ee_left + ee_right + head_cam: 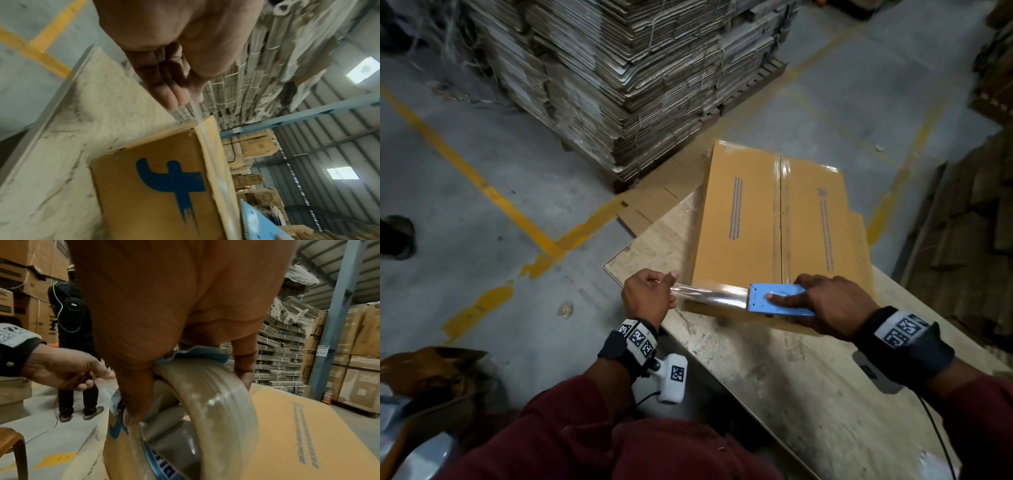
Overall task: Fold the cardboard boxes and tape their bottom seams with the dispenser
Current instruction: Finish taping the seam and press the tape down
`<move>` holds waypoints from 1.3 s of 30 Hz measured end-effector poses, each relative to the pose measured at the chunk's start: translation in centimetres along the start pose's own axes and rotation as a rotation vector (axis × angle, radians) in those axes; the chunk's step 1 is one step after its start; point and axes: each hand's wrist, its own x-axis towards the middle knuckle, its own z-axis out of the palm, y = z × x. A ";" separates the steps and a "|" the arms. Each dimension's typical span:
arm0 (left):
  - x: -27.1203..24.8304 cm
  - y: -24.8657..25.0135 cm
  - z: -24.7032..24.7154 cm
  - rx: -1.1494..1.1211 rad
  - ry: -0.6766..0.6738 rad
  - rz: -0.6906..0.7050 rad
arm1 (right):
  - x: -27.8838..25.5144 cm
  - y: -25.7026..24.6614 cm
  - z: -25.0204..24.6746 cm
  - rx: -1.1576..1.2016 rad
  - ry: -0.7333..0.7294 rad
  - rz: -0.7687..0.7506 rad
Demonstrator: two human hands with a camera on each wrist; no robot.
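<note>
Item, nearest: my left hand (649, 296) pinches the free tape (709, 295) end, just off the box (774, 219) corner. Right hand (832, 306) grips the dispenser (779, 298) on the near edge. Beyond my fingers: centre seam looks taped already; near cross strip unfinished. Far: flat stack (619, 75), apparently still to fold.

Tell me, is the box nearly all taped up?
Partly. The cardboard box is folded and its middle seam already shines with tape. Now the left hand pinches a clear tape strip pulled from the blue dispenser in the right hand. The near edge remains.
</note>
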 end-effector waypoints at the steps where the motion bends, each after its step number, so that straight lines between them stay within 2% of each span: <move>1: 0.0 0.1 0.0 -0.006 0.007 0.021 | 0.0 0.1 0.0 0.009 -0.003 0.004; 3: 0.1 -0.1 0.0 -0.006 0.005 0.038 | 0.0 0.2 -0.3 0.033 -0.011 0.012; 11: 0.4 -1.5 0.6 -0.008 0.013 -0.036 | 1.6 -0.3 -0.7 -0.049 -0.036 -0.010; 17: 0.1 -0.5 -0.2 -0.056 0.040 0.089 | 0.4 0.5 -0.7 0.065 -0.023 0.001; 20: 0.4 -0.5 0.2 -0.055 0.025 0.088 | 0.5 0.8 -1.3 0.024 -0.024 0.001; 23: 0.8 -1.0 0.7 -0.038 0.013 0.038 | 1.4 0.5 -2.0 -0.067 -0.034 -0.028; 31: 1.2 -3.0 0.7 -0.017 0.001 -0.044 | 2.1 -1.1 -1.8 -0.084 -0.080 -0.024; 34: 1.3 -3.7 1.3 -0.020 -0.039 -0.139 | 2.7 -1.5 -2.0 -0.105 -0.086 -0.016; 39: 1.7 -4.6 2.6 -0.153 -0.142 -0.345 | 3.0 -1.7 -1.9 -0.107 -0.097 -0.031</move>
